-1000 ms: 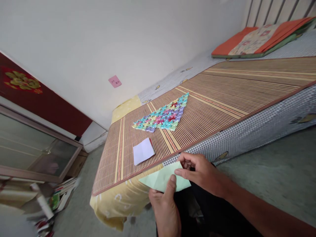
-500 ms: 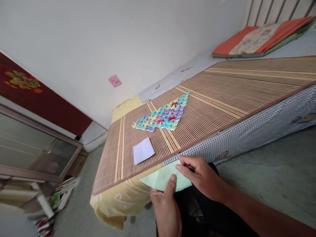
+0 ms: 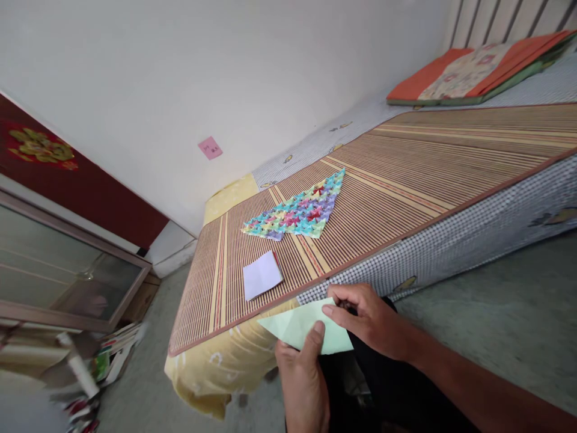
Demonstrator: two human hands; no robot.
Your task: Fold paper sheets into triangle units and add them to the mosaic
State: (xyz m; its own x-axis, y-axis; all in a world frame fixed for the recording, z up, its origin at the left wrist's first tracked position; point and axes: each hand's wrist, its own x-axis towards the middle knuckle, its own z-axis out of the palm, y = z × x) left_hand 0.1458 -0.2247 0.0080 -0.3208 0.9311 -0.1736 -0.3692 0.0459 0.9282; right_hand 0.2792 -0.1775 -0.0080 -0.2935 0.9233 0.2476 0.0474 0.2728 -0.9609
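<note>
A sheet of pale green paper (image 3: 293, 326), partly folded to a point at its left end, is held over my lap just off the bed's edge. My left hand (image 3: 304, 376) grips its lower edge, thumb lying on top and fingers underneath. With thumb and index finger, my right hand (image 3: 367, 322) pinches the upper right edge. On the mat beyond lie a stack of white paper squares (image 3: 261, 276) and a flat triangular piece made of many colourful folded paper units (image 3: 300, 210).
A striped bamboo mat (image 3: 406, 174) covers the bed. Folded orange bedding (image 3: 478, 72) rests at the far right. A pink note (image 3: 210, 148) is on the white wall. Left of the bed stand a glass-fronted cabinet (image 3: 58, 264) and clutter on the floor.
The green paper has tilted slightly, its right part now showing a straighter, flatter outline. Both hands keep nearly the same places and hold on it.
</note>
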